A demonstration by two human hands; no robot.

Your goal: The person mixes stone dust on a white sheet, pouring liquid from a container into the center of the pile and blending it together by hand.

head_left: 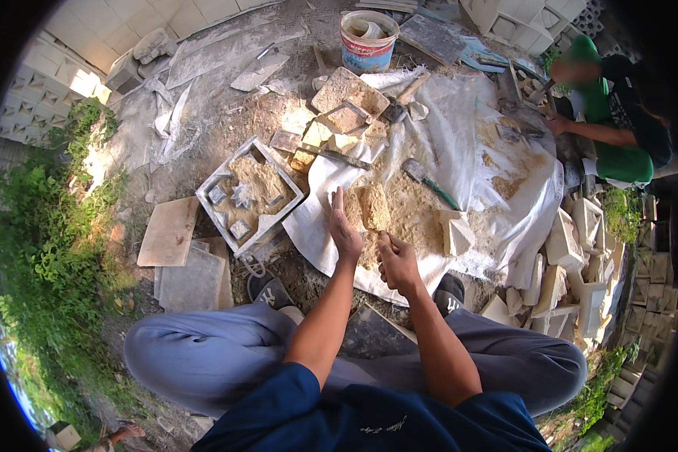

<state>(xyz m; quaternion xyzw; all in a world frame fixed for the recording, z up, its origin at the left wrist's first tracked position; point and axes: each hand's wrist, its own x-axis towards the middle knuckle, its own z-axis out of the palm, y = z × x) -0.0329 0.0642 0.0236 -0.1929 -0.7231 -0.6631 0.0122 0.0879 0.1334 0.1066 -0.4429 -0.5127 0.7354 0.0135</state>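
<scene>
My right hand (398,264) is closed around the handle of a trowel, whose blade lies under a heap of damp tan sand mix (375,209). To its left, my left hand (345,232) is open, fingers straight and together, palm turned toward the loaded blade. Both hands are over a loose pile of the mix (410,215) on a white woven sheet (313,218). Left of them sits a square grey mould (217,224), partly filled with mix, with a star-shaped piece (242,196) and smaller blocks inside.
A green-handled scraper (431,184) and a flat bar (334,156) lie beyond my hands. Farther off are a hammer (408,92) and a bucket (369,45). Cast blocks (566,239) crowd the right; flat boards (169,232) lie left. Another person (618,113) crouches at far right.
</scene>
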